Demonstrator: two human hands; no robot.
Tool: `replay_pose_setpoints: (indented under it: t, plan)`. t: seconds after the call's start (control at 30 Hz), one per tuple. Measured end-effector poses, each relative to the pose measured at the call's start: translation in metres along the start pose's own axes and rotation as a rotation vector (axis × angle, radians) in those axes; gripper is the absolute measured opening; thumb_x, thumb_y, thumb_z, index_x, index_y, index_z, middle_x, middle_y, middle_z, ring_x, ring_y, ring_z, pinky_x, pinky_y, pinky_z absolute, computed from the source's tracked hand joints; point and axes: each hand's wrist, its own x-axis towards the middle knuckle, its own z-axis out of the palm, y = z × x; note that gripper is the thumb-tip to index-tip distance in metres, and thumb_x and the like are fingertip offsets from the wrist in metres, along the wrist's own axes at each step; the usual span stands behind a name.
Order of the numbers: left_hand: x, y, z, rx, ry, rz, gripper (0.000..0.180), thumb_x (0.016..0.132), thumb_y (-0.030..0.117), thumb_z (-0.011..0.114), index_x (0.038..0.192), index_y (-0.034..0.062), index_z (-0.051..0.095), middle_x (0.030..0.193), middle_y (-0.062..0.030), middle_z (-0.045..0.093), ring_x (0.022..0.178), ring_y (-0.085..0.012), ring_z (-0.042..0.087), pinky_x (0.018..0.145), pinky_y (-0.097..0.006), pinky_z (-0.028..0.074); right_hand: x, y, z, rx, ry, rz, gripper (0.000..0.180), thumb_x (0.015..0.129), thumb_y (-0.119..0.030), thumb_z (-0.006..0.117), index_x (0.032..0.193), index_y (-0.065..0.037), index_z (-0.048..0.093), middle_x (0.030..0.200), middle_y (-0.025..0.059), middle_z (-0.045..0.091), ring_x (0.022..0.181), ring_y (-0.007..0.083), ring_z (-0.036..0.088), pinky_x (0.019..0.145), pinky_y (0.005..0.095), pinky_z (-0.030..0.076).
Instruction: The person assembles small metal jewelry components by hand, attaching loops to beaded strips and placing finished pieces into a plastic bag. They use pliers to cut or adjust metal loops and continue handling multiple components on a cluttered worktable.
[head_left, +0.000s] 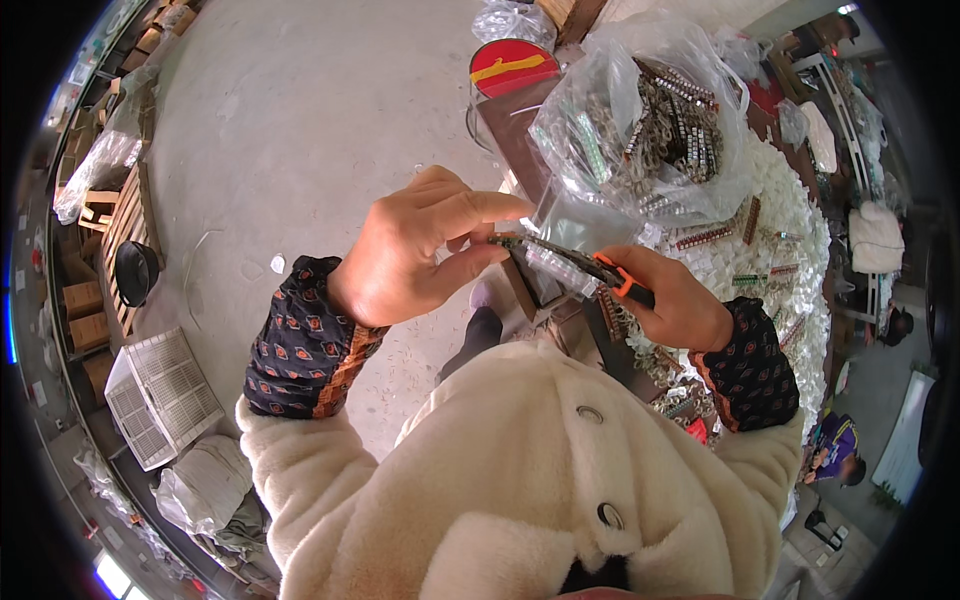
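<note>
- While a strip of small clear and green parts [545,258] is held level above the lap, its left end is pinched between the thumb and fingertips of the left hand [420,250].
- The strip's right end is met by the jaws of a pair of orange-handled pliers [612,278], which are gripped in the closed right hand [680,305]; whether the jaws are pressed fully onto the strip cannot be told.
- Both wrists are covered by dark patterned cuffs [300,350], and a cream fleece coat [520,470] with round buttons is seen below the hands.
- Just beyond the strip, a clear plastic bag [640,120] filled with more such strips is seen resting open on a work surface.
- To the right of the bag, a heap of white pieces [790,220] is spread, with a few loose strips lying on it.
- A round red tin lid [512,66] is seen behind the bag, near the upper edge.
- On the grey concrete floor [300,130] to the left, a white slatted crate [160,395] and a wooden pallet [125,230] are found, well apart from the hands.
</note>
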Motion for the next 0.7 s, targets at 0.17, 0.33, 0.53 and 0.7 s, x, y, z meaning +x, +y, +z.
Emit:
replay_pose_setpoints:
  t: [0.17,0.33,0.53,0.7]
  plan:
    - [-0.002,0.003,-0.003,-0.055,-0.061,-0.021,0.050,0.074,-0.007,0.075,0.121,0.0058,0.064,0.073,-0.0015,0.059,0.070,-0.0165,0.053,0.066,-0.030,0.046,-0.004,-0.009,-0.005,0.110,-0.183,0.168,0.033,0.091,-0.008,0.059,0.123,-0.005,0.055,0.106,0.0149,0.064,0.097,0.0312,0.063,0.086,0.0355,0.048]
    - [-0.009,0.004,-0.005,-0.145,-0.135,-0.116,0.055,0.075,-0.007,0.071,0.127,0.0088,0.061,0.075,-0.0026,0.060,0.074,-0.0189,0.056,0.071,-0.032,0.049,-0.004,-0.011,0.001,0.212,-0.316,0.216,0.034,0.093,-0.011,0.059,0.126,-0.006,0.056,0.106,0.0127,0.066,0.095,0.0262,0.064,0.087,0.0333,0.047]
    - [-0.019,-0.004,-0.020,-0.124,-0.159,-0.167,0.059,0.074,-0.010,0.073,0.129,0.0000,0.058,0.072,-0.0015,0.059,0.067,-0.0120,0.053,0.066,-0.027,0.047,-0.010,-0.010,-0.001,0.250,-0.267,0.398,0.043,0.089,-0.008,0.063,0.131,-0.006,0.053,0.115,0.0142,0.064,0.104,0.0282,0.061,0.092,0.0346,0.046]
    - [-0.024,-0.008,-0.024,-0.349,-0.108,-0.208,0.058,0.077,-0.007,0.071,0.133,0.0011,0.054,0.075,-0.0038,0.064,0.068,-0.0106,0.057,0.068,-0.028,0.047,-0.002,-0.015,0.002,-0.120,-0.071,-0.019,0.057,0.084,0.004,0.062,0.138,-0.005,0.046,0.122,0.0139,0.054,0.112,0.0278,0.053,0.094,0.0362,0.045]
